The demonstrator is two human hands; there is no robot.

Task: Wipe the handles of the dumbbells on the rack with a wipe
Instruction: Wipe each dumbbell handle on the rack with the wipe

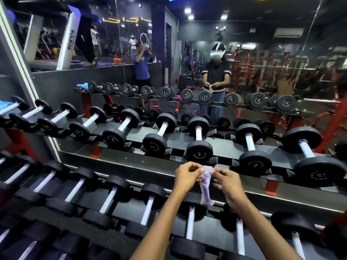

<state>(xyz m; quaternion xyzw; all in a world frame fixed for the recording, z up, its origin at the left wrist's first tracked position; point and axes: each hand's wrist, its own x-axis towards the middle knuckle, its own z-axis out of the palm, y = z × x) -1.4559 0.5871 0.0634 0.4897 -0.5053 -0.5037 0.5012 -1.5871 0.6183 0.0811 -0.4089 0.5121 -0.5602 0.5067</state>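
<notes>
A pale purple wipe (pixel 205 186) hangs crumpled between my two hands above the dumbbell rack (pixel 221 145). My left hand (pixel 187 175) pinches its upper edge from the left with curled fingers. My right hand (pixel 225 182) pinches it from the right. Black dumbbells with shiny handles lie in rows on two tiers. One upper-tier handle (pixel 198 132) is straight ahead of my hands, and a lower-tier handle (pixel 190 222) lies just below the wipe. The wipe touches no handle.
A large wall mirror (pixel 262 53) behind the rack reflects the dumbbells, a person holding a wipe, and a person in a blue shirt (pixel 140 66). A blue packet (pixel 5 106) rests at the far left of the upper tier. Red rack legs (pixel 271 186) stand below.
</notes>
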